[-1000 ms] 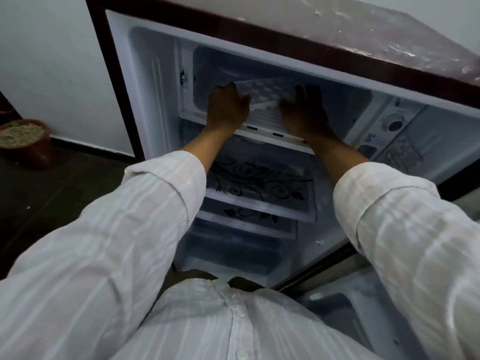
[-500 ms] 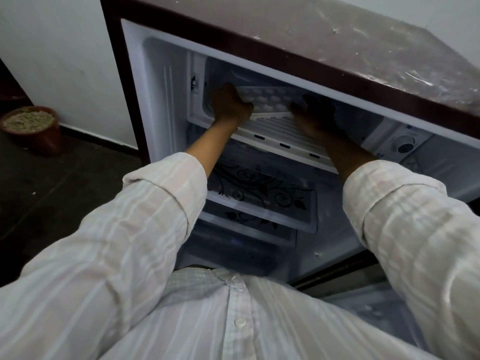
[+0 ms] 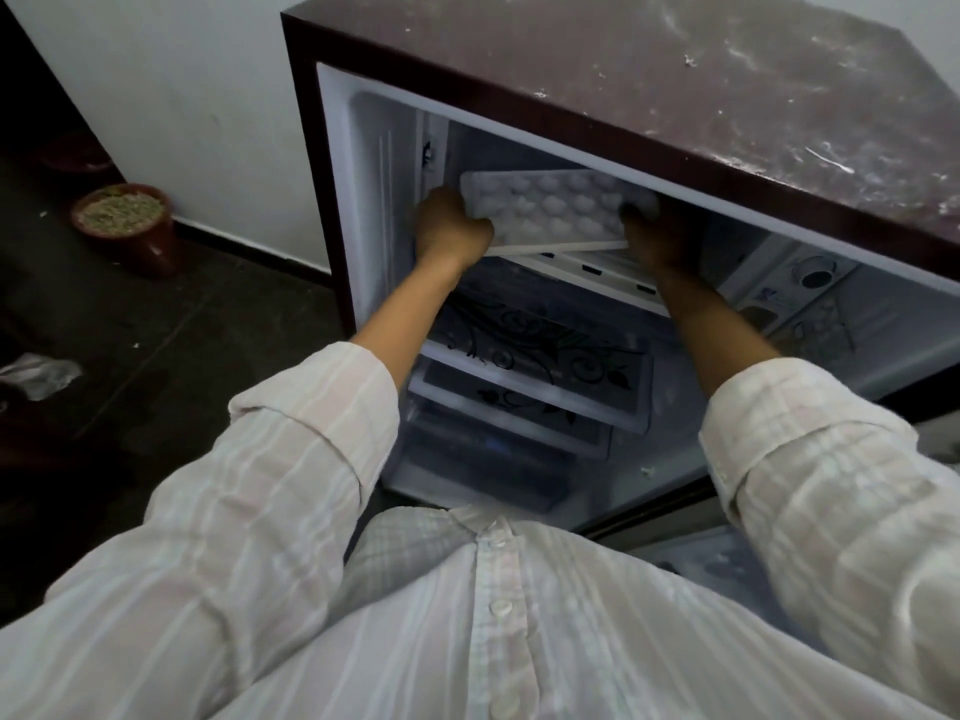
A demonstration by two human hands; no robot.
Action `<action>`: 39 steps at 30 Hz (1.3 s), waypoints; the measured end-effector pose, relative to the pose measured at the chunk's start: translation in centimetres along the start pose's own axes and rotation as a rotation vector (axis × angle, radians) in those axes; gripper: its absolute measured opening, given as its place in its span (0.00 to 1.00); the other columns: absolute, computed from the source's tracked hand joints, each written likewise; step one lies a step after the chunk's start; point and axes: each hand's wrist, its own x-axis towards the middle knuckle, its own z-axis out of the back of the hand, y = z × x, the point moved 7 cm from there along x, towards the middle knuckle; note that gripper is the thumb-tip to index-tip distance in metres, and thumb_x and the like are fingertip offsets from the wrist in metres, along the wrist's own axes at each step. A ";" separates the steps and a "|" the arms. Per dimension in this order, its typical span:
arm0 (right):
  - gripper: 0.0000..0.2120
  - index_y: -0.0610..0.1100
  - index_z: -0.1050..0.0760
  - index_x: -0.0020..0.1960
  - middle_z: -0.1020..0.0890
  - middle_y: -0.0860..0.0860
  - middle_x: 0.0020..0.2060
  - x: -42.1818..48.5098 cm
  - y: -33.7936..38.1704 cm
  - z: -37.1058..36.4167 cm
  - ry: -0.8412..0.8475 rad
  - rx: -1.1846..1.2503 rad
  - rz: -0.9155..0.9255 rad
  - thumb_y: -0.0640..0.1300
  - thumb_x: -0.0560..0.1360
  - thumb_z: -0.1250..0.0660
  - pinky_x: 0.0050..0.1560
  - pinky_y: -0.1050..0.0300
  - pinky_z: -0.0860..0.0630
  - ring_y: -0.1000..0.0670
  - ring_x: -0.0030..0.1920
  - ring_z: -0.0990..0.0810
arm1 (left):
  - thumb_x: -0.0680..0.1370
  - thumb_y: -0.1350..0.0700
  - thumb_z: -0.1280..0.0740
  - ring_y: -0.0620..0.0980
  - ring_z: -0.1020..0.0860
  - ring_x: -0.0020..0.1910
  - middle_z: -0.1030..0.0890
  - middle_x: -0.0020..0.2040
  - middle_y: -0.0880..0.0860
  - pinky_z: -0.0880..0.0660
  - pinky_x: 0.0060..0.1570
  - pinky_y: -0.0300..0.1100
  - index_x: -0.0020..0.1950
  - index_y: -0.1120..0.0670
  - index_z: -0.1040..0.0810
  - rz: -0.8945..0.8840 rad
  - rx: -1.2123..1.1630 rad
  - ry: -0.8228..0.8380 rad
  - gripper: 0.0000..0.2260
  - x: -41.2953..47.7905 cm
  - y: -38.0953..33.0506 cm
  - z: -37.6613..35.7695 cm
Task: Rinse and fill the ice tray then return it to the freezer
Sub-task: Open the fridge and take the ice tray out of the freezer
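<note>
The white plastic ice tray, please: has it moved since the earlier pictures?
Yes: the white plastic ice tray has slid outward, toward the freezer shelf's front lip.

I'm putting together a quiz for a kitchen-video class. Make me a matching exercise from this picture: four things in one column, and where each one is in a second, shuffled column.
Things
1. ice tray
2. clay pot
3. floral shelf
4. dial

Places
A. on the floor by the wall, left of the fridge
B. inside the fridge, right of the freezer compartment
C. held at its ends by the left hand and right hand, at the freezer opening
D. inside the fridge, below the freezer compartment

Pairs: 1-C, 2-A, 3-D, 4-B
</note>
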 end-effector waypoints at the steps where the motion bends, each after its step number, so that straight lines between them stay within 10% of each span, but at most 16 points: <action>1: 0.20 0.38 0.24 0.63 0.20 0.42 0.57 -0.6 0.0 0.2 -0.015 0.003 0.017 0.48 0.75 0.34 0.63 0.53 0.27 0.44 0.62 0.23 | 0.76 0.66 0.39 0.42 0.33 0.33 0.33 0.35 0.46 0.35 0.26 0.28 0.34 0.49 0.37 0.019 -0.010 0.011 0.16 -0.7 0.5 0.3; 6: 0.15 0.39 0.22 0.57 0.19 0.47 0.51 -4.1 0.3 1.1 -0.012 0.010 -0.016 0.45 0.74 0.32 0.46 0.63 0.28 0.52 0.52 0.21 | 0.77 0.67 0.38 0.46 0.22 0.50 0.21 0.51 0.49 0.26 0.46 0.34 0.63 0.58 0.20 0.036 -0.113 0.010 0.17 -3.8 2.4 1.3; 11: 0.18 0.38 0.23 0.59 0.18 0.47 0.54 -7.6 -0.8 1.2 0.000 0.019 -0.119 0.48 0.74 0.29 0.39 0.70 0.32 0.49 0.52 0.20 | 0.78 0.66 0.36 0.46 0.20 0.53 0.19 0.54 0.49 0.25 0.51 0.34 0.67 0.57 0.21 0.073 -0.183 -0.048 0.17 -6.0 4.3 2.5; 21: 0.26 0.43 0.26 0.67 0.19 0.50 0.60 -16.1 -1.8 0.7 0.009 0.207 -0.314 0.47 0.72 0.25 0.59 0.54 0.22 0.51 0.57 0.20 | 0.81 0.63 0.34 0.47 0.18 0.53 0.16 0.56 0.52 0.21 0.57 0.40 0.64 0.59 0.20 0.219 -0.400 -0.112 0.13 -9.9 10.0 4.3; 39: 0.18 0.45 0.25 0.64 0.17 0.54 0.51 -39.9 -1.9 1.7 -0.388 0.358 -0.770 0.41 0.75 0.28 0.49 0.60 0.20 0.55 0.51 0.18 | 0.79 0.62 0.30 0.49 0.16 0.54 0.15 0.54 0.54 0.20 0.56 0.45 0.55 0.50 0.18 0.179 -0.286 0.490 0.08 -13.5 13.3 6.3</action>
